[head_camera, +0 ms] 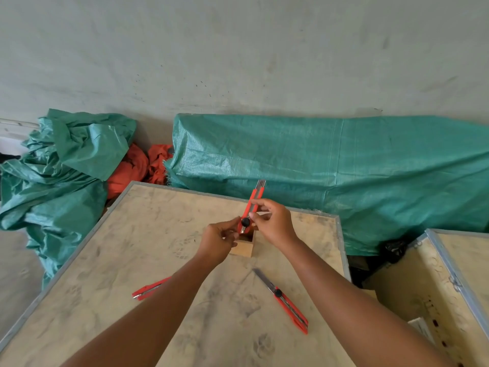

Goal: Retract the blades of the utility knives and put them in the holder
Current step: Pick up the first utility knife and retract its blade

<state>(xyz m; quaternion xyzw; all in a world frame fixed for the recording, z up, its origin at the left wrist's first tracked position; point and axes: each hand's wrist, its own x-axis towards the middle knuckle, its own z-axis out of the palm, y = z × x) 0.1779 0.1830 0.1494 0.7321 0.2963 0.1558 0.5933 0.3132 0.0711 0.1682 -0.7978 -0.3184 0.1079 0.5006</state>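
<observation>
I hold a red utility knife [254, 199] above the small wooden holder [243, 248] on the plywood table [148, 234]. A short piece of its blade sticks out at the far end. My left hand [220, 240] pinches the knife's near end. My right hand [272, 221] grips its middle, thumb next to the black lock knob. A second red knife [284, 300] lies right of centre on the table with its blade far out. My left forearm partly hides a third red knife [149, 289] lying to the left.
Green tarpaulin [344, 168] covers a long bulk behind the table, and more crumpled green and orange sheeting [79, 160] lies at the left. An open plywood crate [434, 282] stands at the right. Metal trim edges the table.
</observation>
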